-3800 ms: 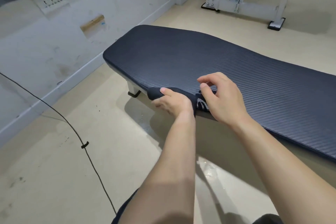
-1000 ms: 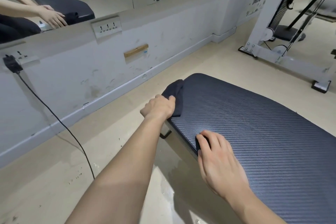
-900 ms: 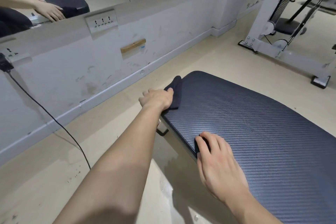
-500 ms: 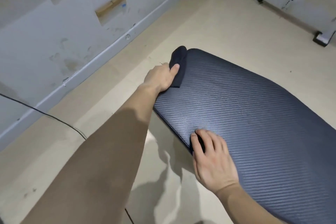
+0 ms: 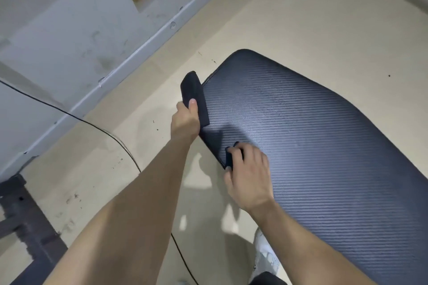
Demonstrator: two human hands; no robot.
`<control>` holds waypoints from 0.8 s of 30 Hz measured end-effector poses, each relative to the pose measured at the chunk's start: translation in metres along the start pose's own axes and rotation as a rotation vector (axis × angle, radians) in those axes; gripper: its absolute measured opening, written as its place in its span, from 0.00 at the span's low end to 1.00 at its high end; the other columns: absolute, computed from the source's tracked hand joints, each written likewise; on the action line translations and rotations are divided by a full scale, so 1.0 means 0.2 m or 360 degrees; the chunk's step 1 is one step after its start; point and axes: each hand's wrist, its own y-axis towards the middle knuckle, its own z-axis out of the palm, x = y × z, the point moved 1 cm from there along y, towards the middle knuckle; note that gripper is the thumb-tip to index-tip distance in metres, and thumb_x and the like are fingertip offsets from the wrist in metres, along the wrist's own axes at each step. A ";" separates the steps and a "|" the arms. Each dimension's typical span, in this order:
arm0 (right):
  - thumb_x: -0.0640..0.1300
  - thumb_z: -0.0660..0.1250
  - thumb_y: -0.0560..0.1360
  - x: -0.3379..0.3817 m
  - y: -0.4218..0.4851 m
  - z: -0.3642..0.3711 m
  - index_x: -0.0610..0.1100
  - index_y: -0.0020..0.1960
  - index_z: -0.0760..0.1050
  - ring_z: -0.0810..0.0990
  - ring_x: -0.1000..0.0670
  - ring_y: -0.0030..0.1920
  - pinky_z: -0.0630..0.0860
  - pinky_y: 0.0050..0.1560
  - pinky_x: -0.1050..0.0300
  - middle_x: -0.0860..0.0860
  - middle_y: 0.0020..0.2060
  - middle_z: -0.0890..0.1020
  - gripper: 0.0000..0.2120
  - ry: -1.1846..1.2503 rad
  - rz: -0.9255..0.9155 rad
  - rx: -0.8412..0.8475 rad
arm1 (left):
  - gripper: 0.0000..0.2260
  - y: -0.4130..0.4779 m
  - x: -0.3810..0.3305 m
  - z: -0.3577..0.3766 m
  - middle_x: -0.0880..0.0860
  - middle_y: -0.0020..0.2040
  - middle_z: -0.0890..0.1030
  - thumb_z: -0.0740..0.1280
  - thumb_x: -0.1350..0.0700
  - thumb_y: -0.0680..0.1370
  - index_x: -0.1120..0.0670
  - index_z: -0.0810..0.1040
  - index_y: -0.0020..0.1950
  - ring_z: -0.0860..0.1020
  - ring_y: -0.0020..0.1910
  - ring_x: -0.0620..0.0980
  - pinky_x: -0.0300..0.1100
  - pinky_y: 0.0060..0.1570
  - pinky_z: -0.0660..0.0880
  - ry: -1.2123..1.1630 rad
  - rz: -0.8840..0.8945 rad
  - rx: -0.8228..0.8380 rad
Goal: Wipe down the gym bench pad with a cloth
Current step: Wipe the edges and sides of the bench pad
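Observation:
The dark blue ribbed bench pad (image 5: 324, 146) runs from the middle of the view to the lower right. My left hand (image 5: 185, 120) is shut on a folded black cloth (image 5: 193, 90), thumb on top. It presses the cloth against the pad's left side edge, just short of the rounded far end, and the cloth's top sticks out past the edge. My right hand (image 5: 247, 173) holds the pad's near edge, fingers curled on top and thumb on the side. Something dark shows between those fingers; I cannot tell whether it is pad or cloth.
A scuffed white wall with a skirting board (image 5: 139, 53) runs along the left. A black cable (image 5: 111, 134) crosses the beige floor under my left arm. A dark metal frame (image 5: 23, 215) lies at the lower left, and a white shoe (image 5: 266, 254) shows below the pad.
The view has tilted further down onto the pad. My left hand with the cloth has come a little back from the pad's end corner along the side edge. My right hand stays on the near edge.

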 end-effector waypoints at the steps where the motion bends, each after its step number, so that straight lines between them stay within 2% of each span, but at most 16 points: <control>1: 0.47 0.64 0.71 -0.01 0.05 -0.03 0.44 0.60 0.74 0.74 0.43 0.57 0.69 0.62 0.46 0.47 0.60 0.76 0.18 0.0018 -0.0006 -0.0023 | 0.25 0.02 -0.03 0.01 0.59 0.58 0.76 0.49 0.40 0.82 0.58 0.68 0.66 0.74 0.55 0.61 0.53 0.57 0.73 0.0001 -0.0021 -0.0004; 4: 0.47 0.65 0.71 -0.07 0.25 -0.11 0.44 0.60 0.75 0.75 0.44 0.56 0.67 0.61 0.47 0.48 0.59 0.77 0.19 0.0062 0.0037 -0.0171 | 0.28 0.08 -0.09 -0.01 0.61 0.60 0.76 0.47 0.38 0.81 0.58 0.70 0.65 0.75 0.56 0.63 0.60 0.57 0.75 0.0135 0.0011 -0.0031; 7: 0.45 0.64 0.72 -0.15 0.49 -0.17 0.43 0.60 0.75 0.74 0.43 0.58 0.66 0.61 0.47 0.46 0.59 0.76 0.17 0.0088 0.0162 -0.0261 | 0.27 0.18 -0.19 -0.02 0.60 0.59 0.78 0.45 0.40 0.82 0.58 0.74 0.62 0.74 0.56 0.62 0.52 0.58 0.71 0.0402 0.0181 0.0023; 9: 0.44 0.63 0.74 -0.19 0.63 -0.20 0.43 0.60 0.75 0.74 0.43 0.58 0.67 0.61 0.47 0.46 0.58 0.77 0.16 0.0091 0.0244 -0.0312 | 0.26 0.26 -0.30 0.00 0.61 0.58 0.78 0.45 0.42 0.84 0.58 0.75 0.61 0.72 0.52 0.58 0.48 0.54 0.67 0.0538 0.0296 0.0123; 11: 0.44 0.62 0.74 -0.23 0.80 -0.24 0.43 0.61 0.74 0.74 0.43 0.58 0.68 0.60 0.47 0.46 0.58 0.77 0.16 0.0085 0.0338 -0.0368 | 0.25 0.36 -0.48 0.08 0.61 0.59 0.78 0.45 0.43 0.84 0.57 0.75 0.61 0.71 0.51 0.57 0.48 0.54 0.66 0.0590 0.0390 0.0235; 14: 0.45 0.61 0.75 -0.31 0.96 -0.29 0.44 0.61 0.74 0.75 0.44 0.57 0.68 0.60 0.47 0.47 0.58 0.77 0.16 0.0097 0.0481 -0.0426 | 0.22 0.44 -0.67 0.18 0.63 0.59 0.77 0.45 0.49 0.85 0.61 0.72 0.63 0.73 0.57 0.63 0.52 0.59 0.69 0.0723 0.0593 0.0302; 16: 0.45 0.61 0.76 -0.37 1.01 -0.33 0.43 0.62 0.74 0.75 0.43 0.57 0.68 0.60 0.47 0.47 0.57 0.77 0.16 0.0114 0.0601 -0.0453 | 0.19 0.47 -0.75 0.23 0.62 0.54 0.77 0.46 0.51 0.85 0.61 0.71 0.60 0.74 0.54 0.64 0.54 0.55 0.70 0.0828 0.0719 0.0331; 19: 0.44 0.60 0.77 -0.48 1.02 -0.38 0.43 0.63 0.74 0.75 0.43 0.58 0.68 0.61 0.47 0.46 0.58 0.77 0.16 0.0149 0.0780 -0.0458 | 0.20 0.53 -0.86 0.30 0.56 0.46 0.77 0.45 0.46 0.85 0.58 0.70 0.53 0.75 0.47 0.60 0.49 0.47 0.66 0.0964 0.0897 0.0371; 22: 0.44 0.59 0.78 -0.57 0.98 -0.43 0.43 0.64 0.73 0.75 0.43 0.58 0.68 0.62 0.46 0.46 0.59 0.77 0.16 0.0156 0.0923 -0.0436 | 0.19 0.54 -0.98 0.37 0.53 0.44 0.75 0.45 0.46 0.84 0.55 0.70 0.48 0.74 0.45 0.58 0.49 0.45 0.66 0.1277 0.1093 0.0497; 24: 0.44 0.59 0.78 -0.63 0.93 -0.46 0.43 0.64 0.73 0.75 0.43 0.58 0.68 0.62 0.46 0.46 0.58 0.77 0.16 0.0166 0.1007 -0.0466 | 0.18 0.49 -1.08 0.45 0.53 0.45 0.76 0.47 0.44 0.83 0.53 0.71 0.47 0.73 0.45 0.57 0.49 0.45 0.66 0.1539 0.1205 0.0687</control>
